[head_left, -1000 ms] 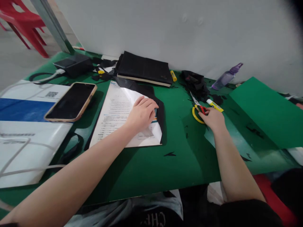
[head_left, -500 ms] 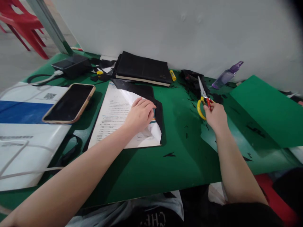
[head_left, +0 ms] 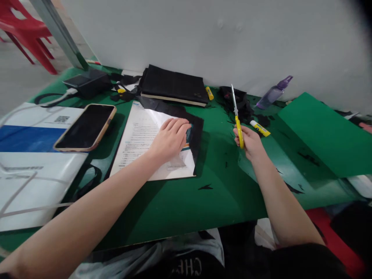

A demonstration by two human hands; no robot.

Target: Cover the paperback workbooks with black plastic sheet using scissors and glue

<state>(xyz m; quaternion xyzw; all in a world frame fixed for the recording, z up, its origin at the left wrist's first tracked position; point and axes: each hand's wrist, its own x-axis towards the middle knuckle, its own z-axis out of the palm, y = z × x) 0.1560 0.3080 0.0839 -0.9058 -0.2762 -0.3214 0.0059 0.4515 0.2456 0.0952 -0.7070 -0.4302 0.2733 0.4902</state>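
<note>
My left hand [head_left: 171,139] lies on an open booklet [head_left: 133,143], its fingers bent over a turned-back white page. Under the booklet's right side a piece of black covering material [head_left: 197,133] sticks out; the fingertips are partly hidden. To the right, my right hand [head_left: 248,141] grips a pair of scissors [head_left: 236,120] with yellow handles, held above the table with the blades pointing away from me and seemingly together. Just beyond this hand lies a yellow and white glue stick [head_left: 259,128].
At the back lie a black-covered book [head_left: 174,85], a yellow cap [head_left: 209,93], crumpled black scraps [head_left: 235,100] and a purple spray bottle [head_left: 273,93]. Leftward are a phone [head_left: 85,128], a black box with a cable [head_left: 87,82] and a white-blue packet [head_left: 35,162]. A green board [head_left: 328,135] is at right.
My right hand has moved left with the scissors and turned them, so the handles now show edge-on. The glue stick has come into sight. My left hand stays on the booklet.
</note>
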